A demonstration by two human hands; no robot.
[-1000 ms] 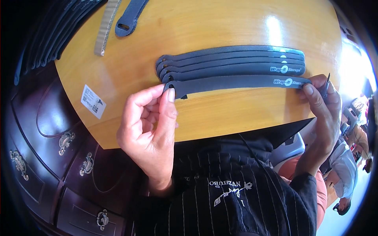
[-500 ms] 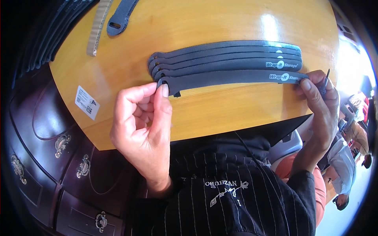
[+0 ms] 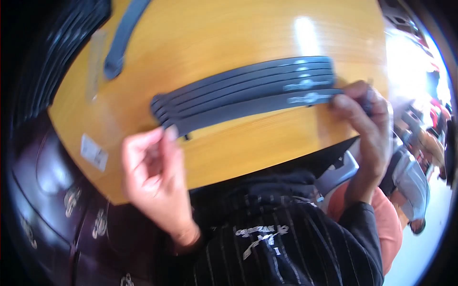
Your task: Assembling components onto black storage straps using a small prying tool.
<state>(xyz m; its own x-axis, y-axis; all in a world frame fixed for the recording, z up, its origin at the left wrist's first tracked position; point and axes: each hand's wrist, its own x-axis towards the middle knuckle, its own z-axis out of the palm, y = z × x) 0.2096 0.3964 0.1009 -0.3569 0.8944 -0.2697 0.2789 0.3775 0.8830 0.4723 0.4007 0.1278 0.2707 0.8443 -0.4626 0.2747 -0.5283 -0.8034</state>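
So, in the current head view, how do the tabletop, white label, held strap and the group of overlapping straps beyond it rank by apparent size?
Largest to smallest, as they look:
1. tabletop, partly covered
2. group of overlapping straps
3. held strap
4. white label

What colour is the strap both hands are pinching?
The strap is dark grey with pale print, in the head view.

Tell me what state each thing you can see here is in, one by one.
Held gray strap: extended lengthwise between both hands
Left hand: pinching its left end
Right hand: pinching its right end
Strap row: laid flat, overlapping
Upper-left strap: lying separately, partly out of frame
Left-edge straps: side by side, blurred
White label: flat, print blurred
Drawers: apparently shut
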